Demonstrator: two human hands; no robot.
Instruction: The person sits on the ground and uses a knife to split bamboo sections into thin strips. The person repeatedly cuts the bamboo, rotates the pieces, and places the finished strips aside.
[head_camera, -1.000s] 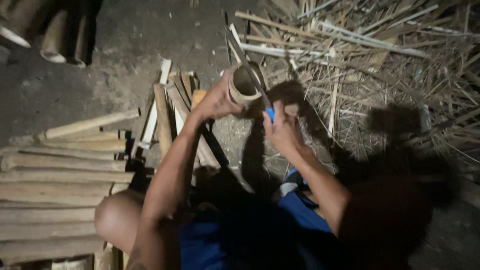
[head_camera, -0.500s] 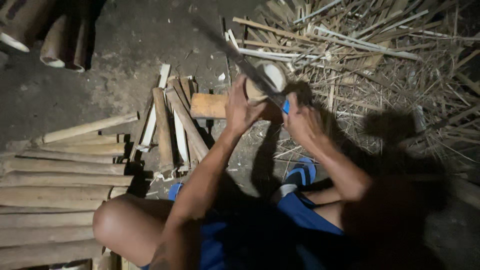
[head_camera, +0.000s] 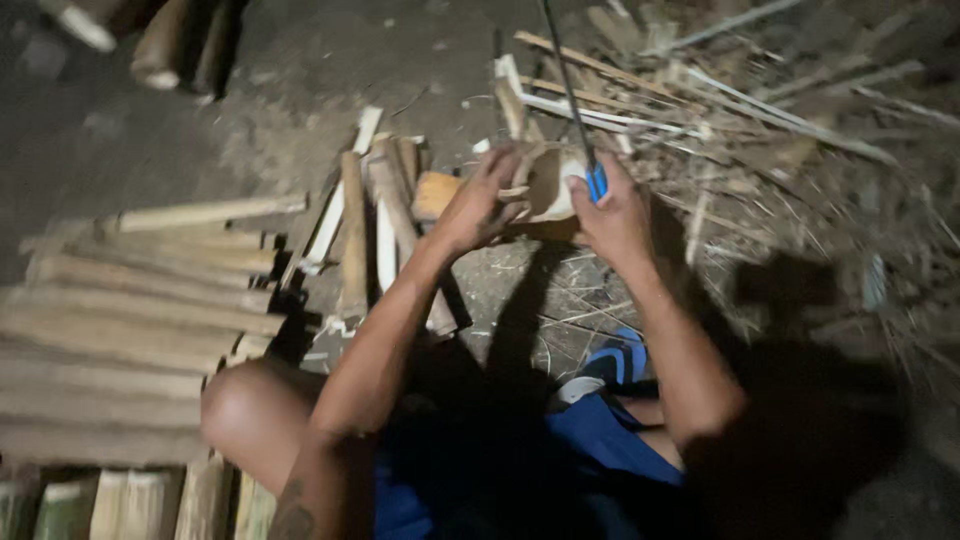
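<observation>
I sit on the ground and hold a short hollow bamboo section (head_camera: 551, 184) in front of me. My left hand (head_camera: 478, 203) grips its left side, fingers curled over the rim. My right hand (head_camera: 612, 214) is closed on a blue handle (head_camera: 597, 181) of a long dark blade (head_camera: 564, 74) that rises toward the top of the view, set against the bamboo's right edge. Under the bamboo lies a pale wooden block (head_camera: 437, 194).
Split bamboo slats (head_camera: 130, 310) lie stacked at the left, and several loose pieces (head_camera: 372, 215) lean beside the block. A heap of thin bamboo strips and shavings (head_camera: 760, 130) covers the right. Round bamboo tubes (head_camera: 165, 45) stand at top left. My knee (head_camera: 240, 410) is at the lower left.
The bamboo section and both hands came lower, onto the block. The blade swung from slanting over the bamboo to nearly upright at its right edge.
</observation>
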